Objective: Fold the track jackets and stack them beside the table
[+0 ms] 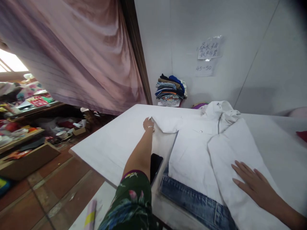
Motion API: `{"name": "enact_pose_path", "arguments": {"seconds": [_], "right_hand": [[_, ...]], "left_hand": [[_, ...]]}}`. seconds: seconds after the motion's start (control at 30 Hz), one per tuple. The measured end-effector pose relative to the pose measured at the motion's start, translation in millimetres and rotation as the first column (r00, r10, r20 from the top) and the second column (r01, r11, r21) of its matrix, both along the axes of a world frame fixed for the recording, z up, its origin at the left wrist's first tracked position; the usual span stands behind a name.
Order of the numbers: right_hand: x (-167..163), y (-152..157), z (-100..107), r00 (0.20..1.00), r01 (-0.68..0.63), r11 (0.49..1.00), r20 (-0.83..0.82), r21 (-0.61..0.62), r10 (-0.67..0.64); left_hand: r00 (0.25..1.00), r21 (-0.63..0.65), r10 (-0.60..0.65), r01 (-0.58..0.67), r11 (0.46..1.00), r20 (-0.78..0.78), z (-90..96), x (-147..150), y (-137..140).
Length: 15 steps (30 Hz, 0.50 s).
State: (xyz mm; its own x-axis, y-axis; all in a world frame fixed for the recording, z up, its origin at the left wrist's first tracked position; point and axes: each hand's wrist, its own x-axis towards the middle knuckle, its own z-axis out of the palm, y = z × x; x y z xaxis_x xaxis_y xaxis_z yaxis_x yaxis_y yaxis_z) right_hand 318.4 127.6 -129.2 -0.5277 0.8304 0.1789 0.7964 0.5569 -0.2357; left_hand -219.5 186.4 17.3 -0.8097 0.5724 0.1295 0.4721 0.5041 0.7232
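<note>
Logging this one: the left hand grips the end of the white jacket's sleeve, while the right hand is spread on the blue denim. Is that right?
Not quite: in the head view, the right hand is spread on the white jacket, not the blue denim.

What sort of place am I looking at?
Probably a garment workroom: a white jacket lies spread over a denim garment on the table, and folded clothes are stacked near the wall.
</note>
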Motion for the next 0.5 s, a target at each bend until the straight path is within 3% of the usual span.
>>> {"name": "enact_pose_path", "arguments": {"seconds": [0.07,0.13,0.2,0.23,0.27,0.3,0.37,0.4,0.43,0.5], "right_hand": [[-0.2,4.2,11.2,0.997,0.021,0.992,-0.071,-0.122,-0.03],[-5.1,9.9,32.1,0.97,0.077,0.962,-0.202,-0.262,-0.133],[-18.4,15.9,61.9,0.892,0.114,0.911,-0.363,-0.396,-0.27],[-28.7,18.9,78.5,0.837,0.087,0.886,-0.448,-0.455,-0.312],[-41.3,21.9,94.7,0.782,-0.012,0.861,-0.542,-0.508,-0.309],[-55.5,25.1,109.6,0.668,-0.153,0.833,-0.677,-0.533,-0.31],[-85.9,31.6,131.0,0.393,-0.437,0.716,-0.832,-0.544,-0.392],[-100.3,34.6,136.7,0.304,-0.499,0.658,-0.825,-0.564,-0.476],[-112.9,37.2,138.8,0.24,-0.505,0.619,-0.787,-0.601,-0.568],[-130.5,40.8,135.6,0.183,-0.454,0.552,-0.68,-0.7,-0.71]], "left_hand": [[0.989,0.153,-0.058,0.078,0.985,-0.132,24.6,7.3,7.6],[0.911,0.294,-0.175,0.295,0.909,-0.373,45.3,28.5,10.5],[0.681,0.268,-0.321,0.61,0.745,-0.658,55.3,66.2,6.4],[0.517,0.16,-0.406,0.743,0.65,-0.754,55.0,90.3,1.5],[0.338,0.025,-0.485,0.839,0.543,-0.806,51.1,116.7,-5.1],[0.141,-0.134,-0.564,0.899,0.417,-0.814,44.1,143.9,-13.3],[-0.21,-0.402,-0.662,0.903,0.152,-0.72,24.9,193.7,-33.0],[-0.321,-0.481,-0.684,0.876,0.049,-0.655,14.9,213.3,-43.6],[-0.386,-0.523,-0.702,0.852,-0.023,-0.598,6.1,227.7,-54.1],[-0.418,-0.524,-0.74,0.845,-0.104,-0.527,-4.9,239.0,-73.5]]}}
